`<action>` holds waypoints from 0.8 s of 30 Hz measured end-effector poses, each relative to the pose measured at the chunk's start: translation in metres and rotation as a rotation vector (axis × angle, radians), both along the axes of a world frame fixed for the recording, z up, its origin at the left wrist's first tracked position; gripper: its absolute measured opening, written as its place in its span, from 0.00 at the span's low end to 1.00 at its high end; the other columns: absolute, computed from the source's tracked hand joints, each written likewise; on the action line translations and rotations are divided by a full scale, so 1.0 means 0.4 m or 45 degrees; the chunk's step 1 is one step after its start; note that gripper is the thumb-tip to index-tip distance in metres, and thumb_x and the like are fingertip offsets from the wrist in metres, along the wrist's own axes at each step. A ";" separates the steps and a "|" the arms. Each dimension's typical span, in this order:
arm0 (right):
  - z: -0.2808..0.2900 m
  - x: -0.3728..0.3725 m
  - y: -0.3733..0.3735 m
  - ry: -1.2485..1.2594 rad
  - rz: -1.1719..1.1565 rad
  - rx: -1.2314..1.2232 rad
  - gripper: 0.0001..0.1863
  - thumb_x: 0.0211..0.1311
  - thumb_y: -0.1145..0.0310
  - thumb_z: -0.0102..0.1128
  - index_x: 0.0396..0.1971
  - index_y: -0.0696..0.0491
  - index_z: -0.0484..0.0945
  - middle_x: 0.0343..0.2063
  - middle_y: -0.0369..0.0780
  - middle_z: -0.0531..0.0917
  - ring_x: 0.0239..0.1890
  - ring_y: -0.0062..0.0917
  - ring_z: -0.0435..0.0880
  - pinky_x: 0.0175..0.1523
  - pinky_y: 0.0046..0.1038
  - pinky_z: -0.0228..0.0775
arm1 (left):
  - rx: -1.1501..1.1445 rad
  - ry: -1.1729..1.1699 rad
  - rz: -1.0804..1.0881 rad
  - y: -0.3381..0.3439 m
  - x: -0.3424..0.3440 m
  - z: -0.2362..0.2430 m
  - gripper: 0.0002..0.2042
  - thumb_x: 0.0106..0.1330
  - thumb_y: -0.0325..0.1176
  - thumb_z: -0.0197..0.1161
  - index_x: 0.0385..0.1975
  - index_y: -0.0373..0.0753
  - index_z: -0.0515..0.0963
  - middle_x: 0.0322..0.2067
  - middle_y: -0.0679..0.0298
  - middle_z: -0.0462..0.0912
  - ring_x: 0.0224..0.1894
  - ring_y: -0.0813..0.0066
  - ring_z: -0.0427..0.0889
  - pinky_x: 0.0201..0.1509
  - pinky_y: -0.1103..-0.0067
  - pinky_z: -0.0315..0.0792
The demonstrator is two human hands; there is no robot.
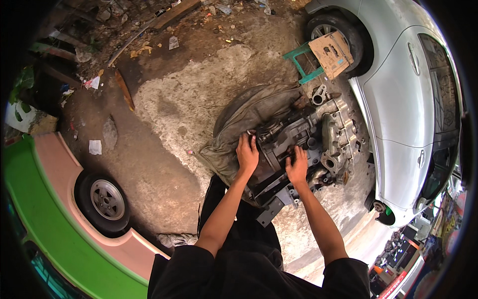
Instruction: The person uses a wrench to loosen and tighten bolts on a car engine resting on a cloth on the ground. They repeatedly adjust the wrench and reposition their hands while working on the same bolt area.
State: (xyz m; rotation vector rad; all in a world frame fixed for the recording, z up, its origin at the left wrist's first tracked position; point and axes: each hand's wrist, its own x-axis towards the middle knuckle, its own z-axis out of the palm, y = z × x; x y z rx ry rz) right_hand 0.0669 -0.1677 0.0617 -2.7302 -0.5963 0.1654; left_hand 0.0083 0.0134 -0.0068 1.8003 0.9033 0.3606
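A greasy engine block (273,158) lies on the ground in front of me, partly on a dark cloth (226,142). My left hand (247,154) is closed round the block's left edge, its fingertips at a dark rim. On the block's upper face, my right hand (298,167) curls its fingers over a dark part near the middle; the fingertips are partly hidden. A pale metal cylinder head (336,132) makes up the right side of the engine. A flat metal bracket (270,212) sticks out toward me at the near end.
A silver car (398,104) stands close on the right. Beyond the engine is a green stool with a wooden top (331,55), by the car's wheel. At the left stands a green and pink vehicle (64,199). Litter and a wooden plank (174,14) lie at the far side.
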 end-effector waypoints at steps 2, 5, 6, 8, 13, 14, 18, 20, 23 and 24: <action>-0.004 0.002 -0.005 0.014 0.014 0.027 0.29 0.54 0.70 0.62 0.56 0.65 0.71 0.52 0.53 0.75 0.55 0.50 0.71 0.63 0.46 0.63 | -0.126 0.023 0.056 0.035 0.032 -0.015 0.22 0.76 0.40 0.54 0.58 0.25 0.72 0.46 0.38 0.81 0.47 0.42 0.82 0.52 0.59 0.75; -0.002 0.003 -0.001 -0.012 0.015 0.072 0.27 0.53 0.70 0.62 0.54 0.63 0.72 0.50 0.52 0.76 0.54 0.50 0.71 0.62 0.45 0.63 | -0.972 0.137 0.238 0.105 0.091 -0.071 0.13 0.76 0.40 0.54 0.43 0.35 0.78 0.33 0.60 0.80 0.31 0.61 0.84 0.39 0.65 0.79; 0.001 0.003 0.002 -0.032 0.015 0.089 0.25 0.53 0.70 0.62 0.53 0.62 0.73 0.49 0.51 0.76 0.53 0.50 0.71 0.62 0.45 0.63 | -1.294 0.178 0.296 0.118 0.101 -0.091 0.12 0.76 0.39 0.54 0.38 0.36 0.78 0.33 0.63 0.79 0.31 0.63 0.83 0.38 0.64 0.79; 0.015 0.003 0.007 0.036 0.002 0.099 0.21 0.52 0.71 0.61 0.48 0.59 0.74 0.46 0.49 0.76 0.52 0.49 0.72 0.60 0.46 0.64 | -1.429 0.319 0.331 0.123 0.126 -0.122 0.11 0.76 0.39 0.53 0.39 0.39 0.76 0.31 0.64 0.77 0.26 0.66 0.79 0.31 0.66 0.76; 0.044 0.009 0.017 0.178 -0.009 0.042 0.27 0.53 0.74 0.62 0.54 0.67 0.71 0.49 0.56 0.76 0.53 0.54 0.71 0.62 0.46 0.63 | -1.461 0.391 0.016 0.154 0.139 -0.162 0.12 0.77 0.40 0.51 0.46 0.38 0.73 0.31 0.62 0.77 0.27 0.67 0.77 0.27 0.69 0.74; 0.044 0.009 0.019 0.164 -0.005 0.051 0.26 0.53 0.74 0.61 0.53 0.66 0.71 0.47 0.55 0.77 0.52 0.53 0.71 0.61 0.46 0.64 | -1.420 0.383 -0.016 0.157 0.141 -0.163 0.12 0.77 0.40 0.51 0.49 0.38 0.71 0.33 0.61 0.77 0.28 0.66 0.78 0.28 0.68 0.74; 0.028 0.015 0.014 0.150 0.005 0.128 0.17 0.50 0.73 0.60 0.43 0.56 0.74 0.42 0.48 0.76 0.49 0.49 0.71 0.57 0.47 0.64 | -1.050 0.266 -0.142 0.151 0.124 -0.141 0.13 0.78 0.38 0.49 0.51 0.34 0.70 0.32 0.59 0.78 0.30 0.64 0.81 0.31 0.67 0.76; 0.017 0.016 0.008 0.127 0.021 0.111 0.17 0.51 0.73 0.60 0.43 0.56 0.74 0.42 0.49 0.76 0.49 0.50 0.72 0.58 0.47 0.64 | -0.856 0.221 -0.154 0.148 0.106 -0.121 0.15 0.79 0.36 0.49 0.54 0.31 0.69 0.28 0.59 0.80 0.32 0.63 0.83 0.33 0.68 0.76; 0.003 0.015 0.004 0.008 0.043 0.113 0.18 0.51 0.73 0.61 0.44 0.58 0.74 0.43 0.50 0.76 0.49 0.50 0.72 0.57 0.47 0.64 | -0.564 0.146 0.042 0.115 0.064 -0.078 0.19 0.77 0.32 0.51 0.63 0.30 0.64 0.35 0.54 0.82 0.37 0.58 0.84 0.40 0.65 0.77; -0.001 0.013 0.004 -0.048 0.049 0.113 0.18 0.51 0.73 0.61 0.44 0.59 0.73 0.42 0.50 0.76 0.49 0.50 0.72 0.57 0.47 0.64 | -0.723 0.179 0.064 0.118 0.054 -0.071 0.21 0.77 0.31 0.51 0.65 0.31 0.62 0.39 0.52 0.82 0.39 0.56 0.84 0.43 0.64 0.76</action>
